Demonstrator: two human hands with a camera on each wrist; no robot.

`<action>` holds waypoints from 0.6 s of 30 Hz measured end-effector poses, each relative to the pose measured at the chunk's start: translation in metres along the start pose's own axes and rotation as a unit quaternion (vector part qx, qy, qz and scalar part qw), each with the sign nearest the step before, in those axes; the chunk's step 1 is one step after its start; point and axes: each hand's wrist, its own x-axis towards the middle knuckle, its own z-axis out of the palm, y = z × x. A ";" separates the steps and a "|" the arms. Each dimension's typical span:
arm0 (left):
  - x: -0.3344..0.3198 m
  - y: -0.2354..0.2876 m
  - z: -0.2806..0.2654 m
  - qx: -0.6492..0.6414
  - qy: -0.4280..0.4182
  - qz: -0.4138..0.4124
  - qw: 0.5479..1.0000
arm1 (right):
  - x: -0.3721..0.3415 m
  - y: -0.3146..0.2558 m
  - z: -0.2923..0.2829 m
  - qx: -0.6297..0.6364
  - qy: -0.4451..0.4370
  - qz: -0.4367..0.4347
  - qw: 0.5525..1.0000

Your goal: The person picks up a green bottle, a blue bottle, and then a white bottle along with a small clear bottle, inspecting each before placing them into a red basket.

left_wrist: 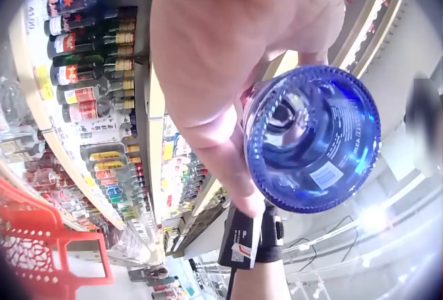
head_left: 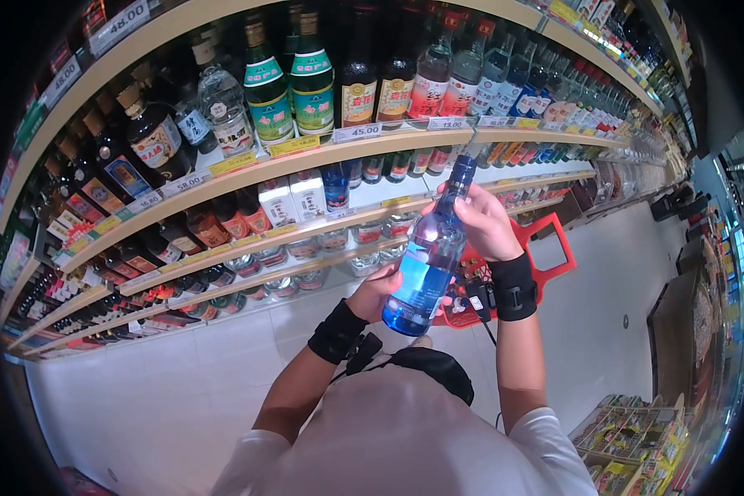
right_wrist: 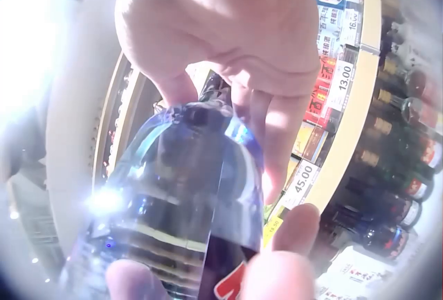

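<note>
So, both hands are curling around the blue bottle point(head_left: 426, 264), right hand point(head_left: 484, 223) gripping its neck, left hand point(head_left: 380, 293) holding it near the base. It's tilting in front of the liquor shelves point(head_left: 388, 140).

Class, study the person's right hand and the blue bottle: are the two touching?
Touching. The head view shows it: the right hand grips the blue bottle near its neck, with the thumb lying against it.
</note>
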 end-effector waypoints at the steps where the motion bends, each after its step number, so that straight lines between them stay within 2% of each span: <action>1: 0.001 -0.007 -0.015 0.027 0.017 -0.007 0.999 | -0.001 -0.001 0.000 -0.006 0.018 -0.005 1.000; 2: 0.001 -0.015 -0.027 0.054 0.034 -0.013 0.998 | -0.003 -0.001 -0.002 -0.011 0.035 -0.010 0.999; 3: -0.001 -0.010 -0.016 0.114 0.106 -0.021 0.988 | -0.003 0.000 -0.006 -0.015 0.045 -0.019 0.999; 6: 0.005 -0.009 -0.013 0.207 0.159 0.010 0.965 | -0.007 0.003 -0.023 -0.037 0.104 -0.017 0.994; 7: 0.008 -0.010 -0.010 0.228 0.156 0.059 0.959 | -0.008 0.008 -0.028 -0.048 0.143 -0.034 0.988; 11: 0.019 -0.011 0.011 0.282 0.139 0.105 0.944 | -0.014 0.015 -0.046 -0.078 0.195 -0.042 0.977; 15: 0.029 -0.015 0.030 0.433 0.177 0.079 0.880 | -0.014 0.022 -0.056 -0.156 0.225 -0.062 0.960; 18: 0.040 -0.021 0.034 0.383 0.224 -0.004 0.896 | -0.019 0.023 -0.067 -0.174 0.204 -0.058 0.962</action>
